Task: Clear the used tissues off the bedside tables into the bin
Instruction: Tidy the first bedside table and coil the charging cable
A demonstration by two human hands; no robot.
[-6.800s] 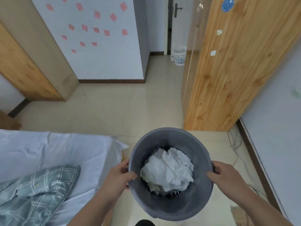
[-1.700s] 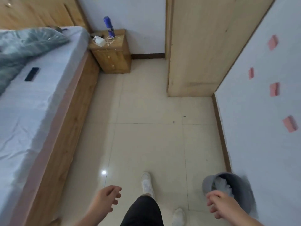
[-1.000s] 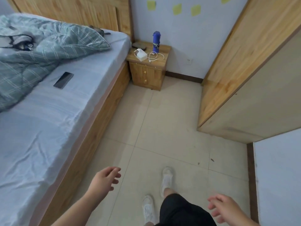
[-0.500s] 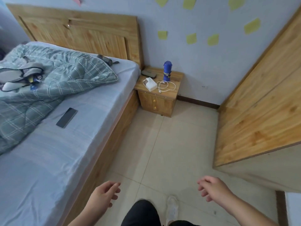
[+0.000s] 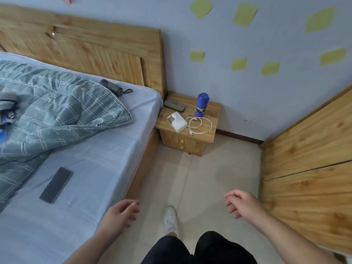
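Two empty hands, left hand point(image 5: 119, 216) and right hand point(image 5: 242, 205), fingers point(image 5: 231, 197) loosely curled; checking the counter point(image 5: 213, 109); I see no tissue; next I step closer.

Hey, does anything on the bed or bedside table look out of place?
Nothing spilled or broken. A phone lies loose on the bed sheet, and on the bedside table a white box sits askew beside a loosely coiled cable.
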